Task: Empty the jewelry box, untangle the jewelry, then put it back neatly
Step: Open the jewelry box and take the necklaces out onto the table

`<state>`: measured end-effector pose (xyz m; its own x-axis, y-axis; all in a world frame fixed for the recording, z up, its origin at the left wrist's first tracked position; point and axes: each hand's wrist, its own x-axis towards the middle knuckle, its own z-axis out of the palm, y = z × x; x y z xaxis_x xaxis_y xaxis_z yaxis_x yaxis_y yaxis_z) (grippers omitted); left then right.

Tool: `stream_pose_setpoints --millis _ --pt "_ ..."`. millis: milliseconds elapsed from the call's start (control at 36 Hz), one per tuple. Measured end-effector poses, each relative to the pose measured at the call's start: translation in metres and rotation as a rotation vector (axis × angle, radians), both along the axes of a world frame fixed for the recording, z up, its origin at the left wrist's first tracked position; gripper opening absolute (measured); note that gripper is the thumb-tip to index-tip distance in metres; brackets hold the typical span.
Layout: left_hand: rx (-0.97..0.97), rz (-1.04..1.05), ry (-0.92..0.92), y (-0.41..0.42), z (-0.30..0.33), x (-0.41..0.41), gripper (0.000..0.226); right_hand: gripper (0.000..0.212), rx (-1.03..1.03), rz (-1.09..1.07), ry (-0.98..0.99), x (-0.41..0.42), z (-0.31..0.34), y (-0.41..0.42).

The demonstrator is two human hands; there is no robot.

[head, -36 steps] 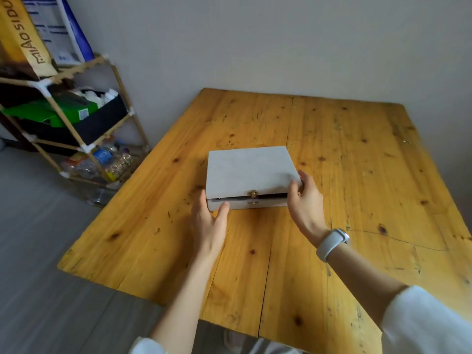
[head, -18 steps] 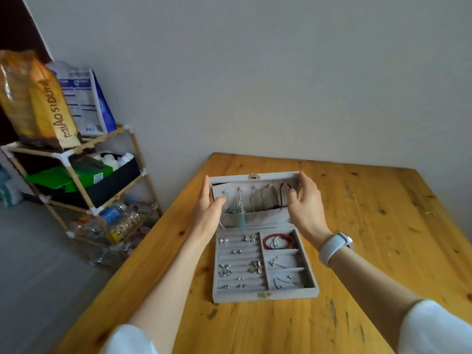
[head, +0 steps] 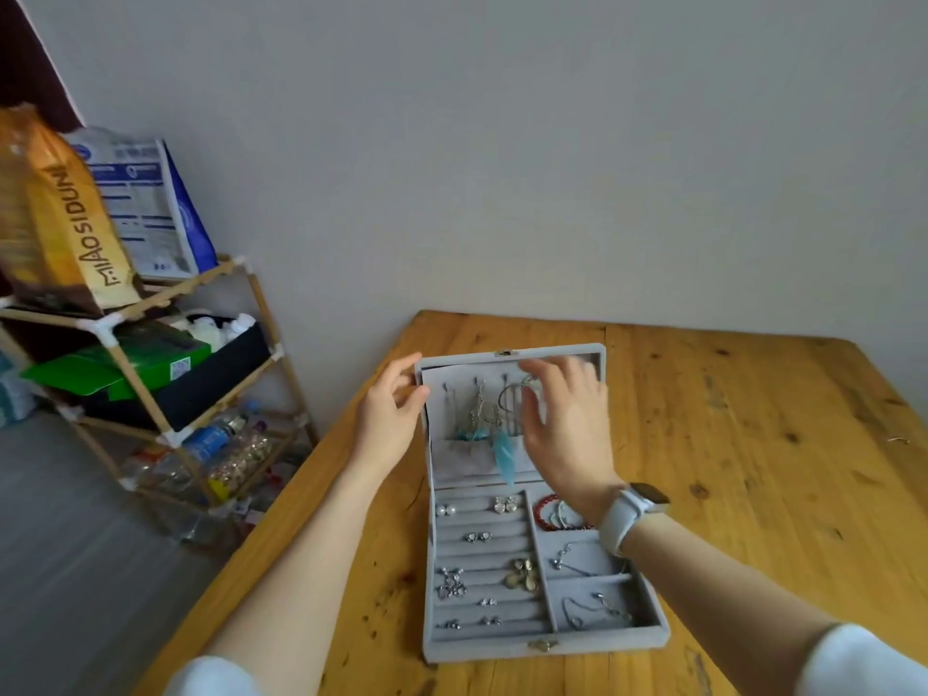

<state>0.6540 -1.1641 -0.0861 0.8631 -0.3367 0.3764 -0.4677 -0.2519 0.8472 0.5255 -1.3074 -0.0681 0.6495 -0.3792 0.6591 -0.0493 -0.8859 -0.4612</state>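
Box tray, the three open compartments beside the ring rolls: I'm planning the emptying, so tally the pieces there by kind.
Red bracelet: 1
Silver bangle: 1 visible, partly hidden
Chains: 2
Total: 4

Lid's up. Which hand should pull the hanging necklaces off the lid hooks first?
Right, probably. The right hand is open, spread directly in front of the hanging necklaces inside the lid. The left hand grips the lid's left edge and seems needed to steady it.
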Motion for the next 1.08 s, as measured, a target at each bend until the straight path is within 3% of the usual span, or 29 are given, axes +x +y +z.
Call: stream_pose_setpoints --millis 83,278,417,1083 --pt "-0.008 0.010 -0.007 0.001 -0.003 0.000 0.037 0.019 -0.087 0.018 0.074 0.019 -0.002 0.024" --pt "0.032 -0.023 -0.030 0.008 0.000 0.000 0.034 0.015 -0.178 -0.219 0.229 0.049 -0.012 0.050" --pt "0.061 -0.012 -0.056 0.011 -0.001 0.000 0.034 0.014 -0.235 -0.307 0.220 0.053 -0.019 0.054" --pt "0.096 0.089 -0.079 0.006 -0.007 -0.009 0.034 0.011 -0.051 -0.294 0.125 0.054 -0.022 0.058"
